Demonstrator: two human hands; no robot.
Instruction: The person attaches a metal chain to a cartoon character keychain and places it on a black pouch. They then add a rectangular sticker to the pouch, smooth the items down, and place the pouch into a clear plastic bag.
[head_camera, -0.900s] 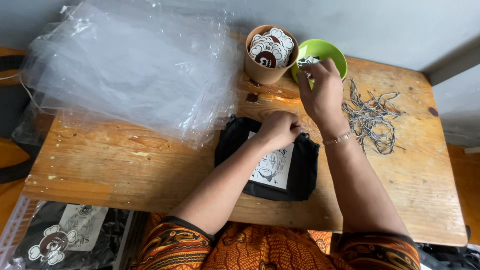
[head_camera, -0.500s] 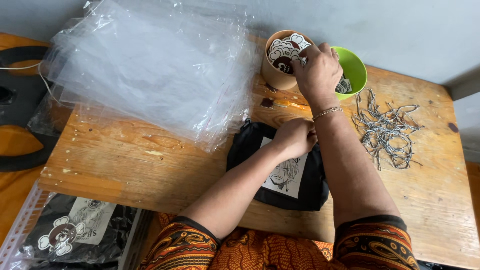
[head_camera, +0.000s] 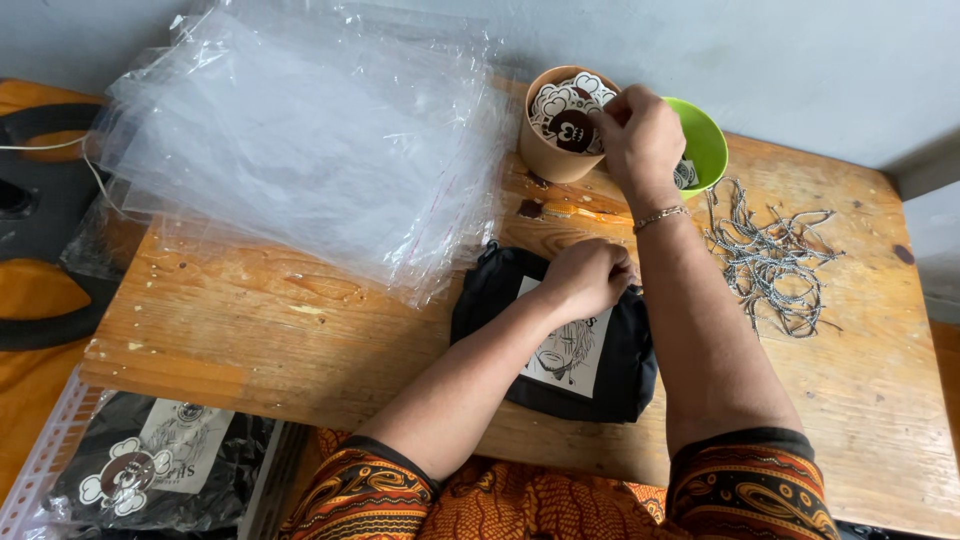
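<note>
1. The right hand (head_camera: 640, 135) reaches over the rim of a tan paper cup (head_camera: 548, 150); its fingers are bent down among the round printed stickers (head_camera: 565, 110) that fill the cup, though whether they pinch one cannot be told.
2. The left hand (head_camera: 588, 278) is curled closed, gripping the top edge of a black fabric pouch (head_camera: 500, 300).
3. The pouch lies flat near the front edge of the wooden table (head_camera: 250, 330), soft and matte, with a white rectangular printed panel (head_camera: 570, 350) on its face. Its long axis runs roughly front to back, the gathered top pointing away from the person.
4. A glossy green bowl (head_camera: 715, 140) stands just beside the cup, partly behind the right hand.
5. A loose tangle of thin grey braided cords (head_camera: 770, 260) lies on the table to the right.
6. A wide stack of clear, crinkled plastic bags (head_camera: 300, 140) covers the table's left part.
7. The tabletop is worn, scratched and stained.
</note>
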